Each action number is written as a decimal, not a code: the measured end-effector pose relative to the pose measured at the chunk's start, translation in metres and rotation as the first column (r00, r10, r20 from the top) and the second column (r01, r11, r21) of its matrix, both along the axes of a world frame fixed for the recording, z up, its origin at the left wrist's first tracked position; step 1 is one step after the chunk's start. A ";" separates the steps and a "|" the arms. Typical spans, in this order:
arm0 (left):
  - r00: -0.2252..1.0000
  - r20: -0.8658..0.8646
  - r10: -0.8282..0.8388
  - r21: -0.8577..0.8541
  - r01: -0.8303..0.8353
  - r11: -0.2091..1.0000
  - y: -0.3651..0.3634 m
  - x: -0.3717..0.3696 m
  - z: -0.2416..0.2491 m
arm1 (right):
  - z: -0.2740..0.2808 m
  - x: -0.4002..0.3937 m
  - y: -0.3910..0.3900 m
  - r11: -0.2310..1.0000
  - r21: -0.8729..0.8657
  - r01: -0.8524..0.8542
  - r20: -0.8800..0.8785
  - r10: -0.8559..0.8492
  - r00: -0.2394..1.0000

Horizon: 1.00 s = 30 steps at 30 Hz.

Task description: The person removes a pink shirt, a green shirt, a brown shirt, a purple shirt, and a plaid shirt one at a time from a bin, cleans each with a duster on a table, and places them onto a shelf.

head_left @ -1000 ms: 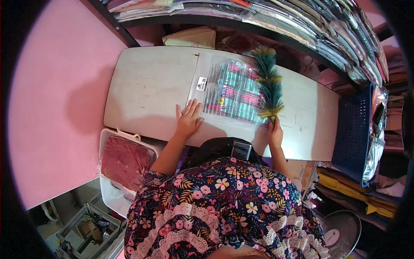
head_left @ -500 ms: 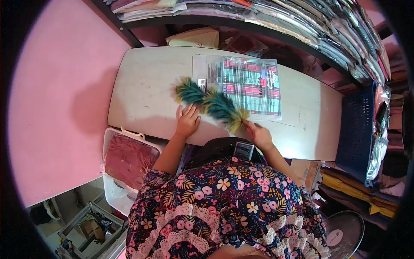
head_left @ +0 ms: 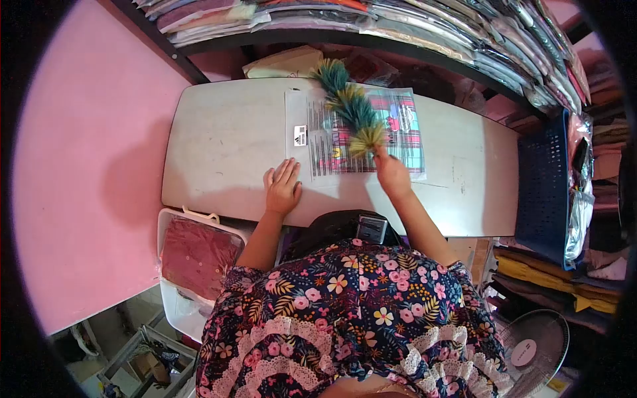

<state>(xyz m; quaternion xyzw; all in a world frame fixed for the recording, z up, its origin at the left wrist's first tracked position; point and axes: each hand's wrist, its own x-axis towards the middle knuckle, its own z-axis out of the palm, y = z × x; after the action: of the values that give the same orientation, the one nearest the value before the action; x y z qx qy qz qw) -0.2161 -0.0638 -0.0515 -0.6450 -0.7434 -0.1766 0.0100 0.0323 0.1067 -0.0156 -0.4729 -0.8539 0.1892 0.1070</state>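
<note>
A fluffy green and yellow duster (head_left: 355,109) slants across a clear plastic packet (head_left: 403,149) of plaid fabric on the pale table (head_left: 219,132). My right hand (head_left: 393,174) is closed around the duster's near end, just over the packet's lower edge. Flat on the tabletop, left of the packet, rests my left hand (head_left: 283,187), with its fingers somewhat spread and nothing in it. A small white label (head_left: 300,135) shows near the packet's left edge.
Shelves of bagged garments (head_left: 438,36) run behind the table. A blue basket (head_left: 543,189) stands at its right end. At the lower left is a white bin (head_left: 174,292) with maroon packets (head_left: 199,255). A fan (head_left: 539,348) is at the lower right.
My right hand has moved forward with the duster, which has swung from the table's left-middle up across the packet, uncovering the label. My left hand stays on the table.
</note>
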 end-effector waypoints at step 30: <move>1.000 0.024 -0.008 0.046 0.007 0.999 -0.005 0.000 -0.010 | -0.001 0.086 -0.037 0.996 -0.033 -0.084 -0.077 0.081 0.994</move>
<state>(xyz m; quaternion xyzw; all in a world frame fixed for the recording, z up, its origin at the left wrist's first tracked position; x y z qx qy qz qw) -0.2156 -0.0692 -0.0619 -0.6451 -0.7370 -0.2013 0.0150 0.1178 0.0699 -0.0164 -0.4315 -0.8645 0.2265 0.1227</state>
